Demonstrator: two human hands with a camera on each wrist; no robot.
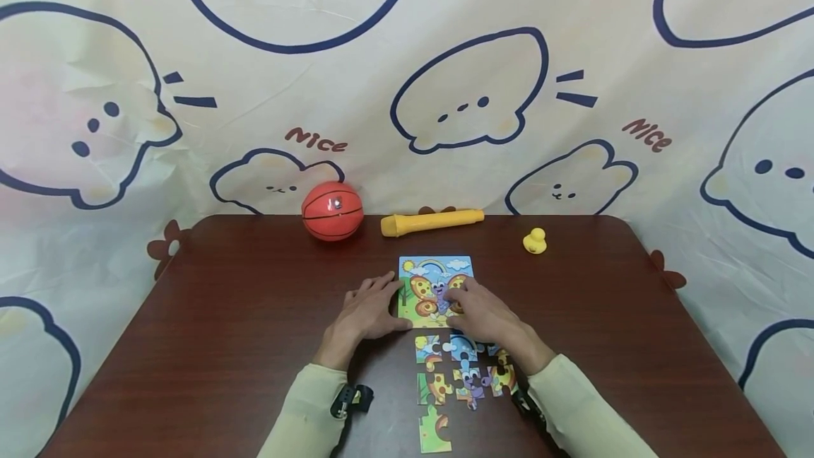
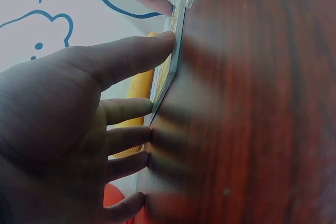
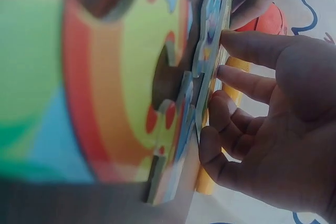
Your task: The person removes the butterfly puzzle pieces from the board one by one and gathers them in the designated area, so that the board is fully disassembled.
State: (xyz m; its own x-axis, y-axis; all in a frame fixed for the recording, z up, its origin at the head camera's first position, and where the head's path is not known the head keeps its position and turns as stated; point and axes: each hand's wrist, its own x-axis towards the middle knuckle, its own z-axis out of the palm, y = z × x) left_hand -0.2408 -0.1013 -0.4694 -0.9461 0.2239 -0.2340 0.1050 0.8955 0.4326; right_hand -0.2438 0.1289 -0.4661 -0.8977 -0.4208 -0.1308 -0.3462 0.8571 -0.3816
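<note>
A square picture board [image 1: 435,266] with a butterfly, sun and rainbow lies flat in the middle of the table. My left hand [image 1: 365,311] touches its left side, thumb at the lower left corner and fingers spread along the edge. In the left wrist view that hand's fingers [image 2: 128,110] look nearly straight. From the other side, my right hand [image 1: 488,315] rests over the board's right part. Its thumb and index finger reach out to the board while other fingers [image 3: 223,114] bend. Below the board lie loose jigsaw pieces [image 1: 434,431], a few partly behind the right hand.
At the table's back edge stand a red toy basketball [image 1: 332,211] and a yellow microphone-shaped toy [image 1: 432,222]. A small yellow rubber duck [image 1: 535,241] sits at the back right. Behind the brown table [image 1: 242,345] hangs a printed cloth [image 1: 356,97].
</note>
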